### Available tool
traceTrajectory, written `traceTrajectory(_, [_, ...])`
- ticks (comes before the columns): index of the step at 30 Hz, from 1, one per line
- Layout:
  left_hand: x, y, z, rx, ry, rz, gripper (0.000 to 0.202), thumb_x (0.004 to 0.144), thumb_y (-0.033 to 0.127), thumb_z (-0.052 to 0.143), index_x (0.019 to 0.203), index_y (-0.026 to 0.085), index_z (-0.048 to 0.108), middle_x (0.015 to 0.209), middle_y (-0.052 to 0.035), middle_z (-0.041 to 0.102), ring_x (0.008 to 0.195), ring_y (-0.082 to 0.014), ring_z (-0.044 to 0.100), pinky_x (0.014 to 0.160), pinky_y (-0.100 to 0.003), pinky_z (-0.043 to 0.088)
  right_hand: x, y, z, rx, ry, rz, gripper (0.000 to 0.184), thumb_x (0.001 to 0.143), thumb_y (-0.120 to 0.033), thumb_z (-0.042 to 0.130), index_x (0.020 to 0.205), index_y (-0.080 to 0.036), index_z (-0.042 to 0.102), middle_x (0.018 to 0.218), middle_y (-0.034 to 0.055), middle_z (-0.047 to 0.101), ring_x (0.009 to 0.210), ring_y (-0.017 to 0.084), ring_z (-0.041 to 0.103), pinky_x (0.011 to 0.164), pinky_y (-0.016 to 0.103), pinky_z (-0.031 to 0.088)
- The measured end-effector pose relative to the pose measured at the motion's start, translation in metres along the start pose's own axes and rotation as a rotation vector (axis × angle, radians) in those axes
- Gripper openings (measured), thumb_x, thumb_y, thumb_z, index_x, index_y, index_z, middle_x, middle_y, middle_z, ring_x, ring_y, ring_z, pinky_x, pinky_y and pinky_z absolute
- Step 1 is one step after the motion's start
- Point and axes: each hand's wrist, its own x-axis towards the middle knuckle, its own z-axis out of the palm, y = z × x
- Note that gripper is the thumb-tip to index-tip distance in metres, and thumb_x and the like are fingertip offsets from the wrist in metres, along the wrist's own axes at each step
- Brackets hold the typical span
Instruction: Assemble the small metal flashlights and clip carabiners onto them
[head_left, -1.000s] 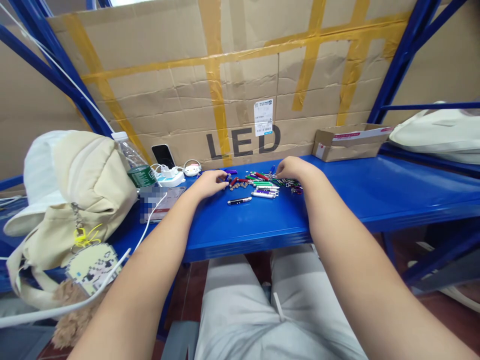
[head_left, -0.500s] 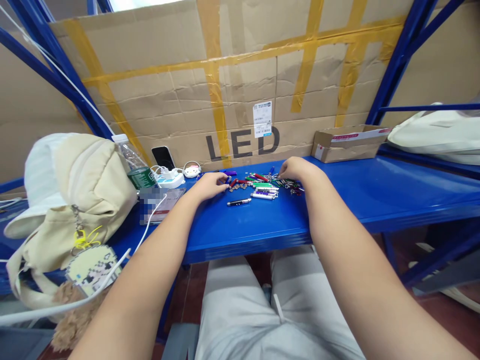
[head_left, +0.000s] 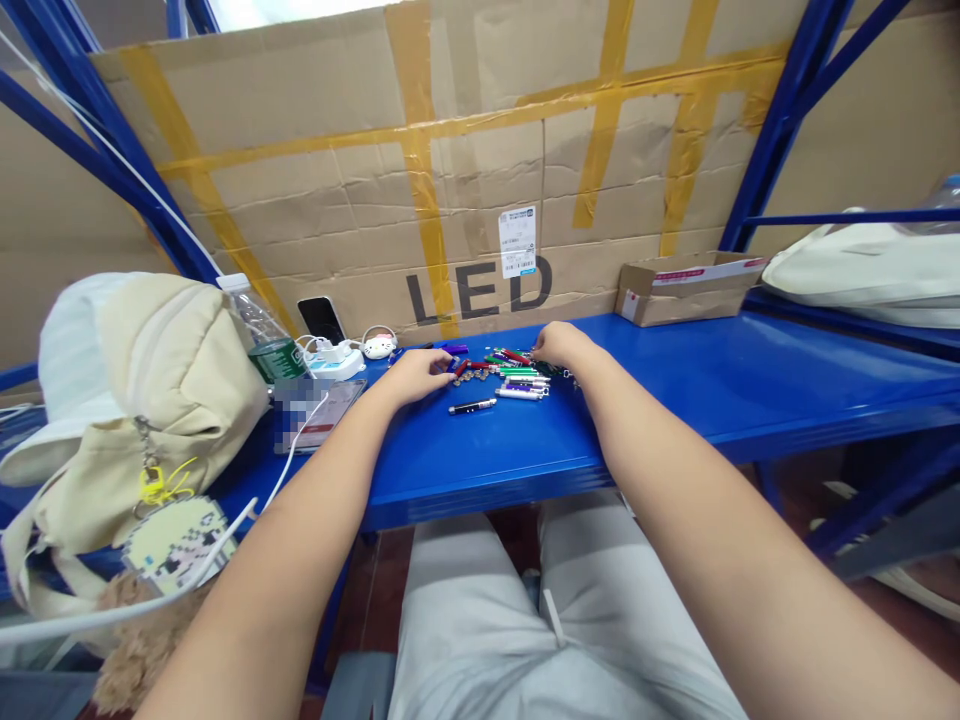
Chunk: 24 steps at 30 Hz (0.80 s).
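— Where were the hands?

— Both were stretched out over the blue shelf (head_left: 750, 380). The left hand (head_left: 420, 372) lay palm down at the left edge of a pile of keychain torches (head_left: 517, 368), with its fingers curled in against the nearest ones. The right hand (head_left: 559, 345) sat at the pile's far right side, knuckles up and fingers bent down into it.

— Was either one gripping a torch?

— I couldn't tell. The fingertips of both were hidden, so a grip couldn't be made out from a loose touch.

— And the pile itself?

— It lay between the two hands, near the back of the shelf: red, green, purple and silver tubes jumbled together. One black torch (head_left: 472, 406) lay by itself just in front of the pile, on its side and touched by neither hand.

— What else was around?

— A taped cardboard sheet (head_left: 487, 190) printed "LED" stood behind the shelf. To the left were a phone (head_left: 321, 318) leaning on the cardboard, a water bottle (head_left: 259, 330) and a cream bag (head_left: 150, 380). A small cardboard box (head_left: 686, 288) sat well to the right.
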Motion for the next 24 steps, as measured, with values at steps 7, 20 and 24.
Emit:
traceTrajectory(7, [-0.001,0.005,0.000,0.013,0.017,0.019,0.034,0.076,0.035,0.056,0.103,0.016,0.066,0.094,-0.0073,0.071,0.084,-0.0223,0.064,0.077,-0.033,0.050,-0.004,-0.005,-0.007,0.116,0.172,-0.079,0.020,0.081,-0.027,0.056,0.075,-0.014,0.070,0.077,0.0136,0.069,0.075,0.024,0.063,0.068,0.033,0.046])
traceTrajectory(20, [-0.003,0.025,0.001,-0.236,0.001,0.044,0.040,0.081,0.041,0.054,0.108,0.013,0.067,0.090,-0.0075,0.070,0.080,-0.0204,0.062,0.077,-0.033,0.048,-0.031,-0.058,0.002,0.709,0.028,-0.474,0.027,0.087,-0.036,0.051,0.083,-0.013,0.065,0.079,0.0040,0.066,0.069,0.013,0.055,0.068,0.025,0.043])
traceTrajectory(24, [-0.003,0.022,0.003,-0.321,0.033,0.051,0.041,0.083,0.045,0.054,0.104,0.014,0.068,0.089,-0.0064,0.070,0.079,-0.0193,0.061,0.074,-0.031,0.047,-0.028,-0.062,0.010,0.756,0.060,-0.476,0.026,0.087,-0.035,0.051,0.082,-0.013,0.064,0.075,0.0019,0.064,0.064,0.012,0.052,0.065,0.025,0.041])
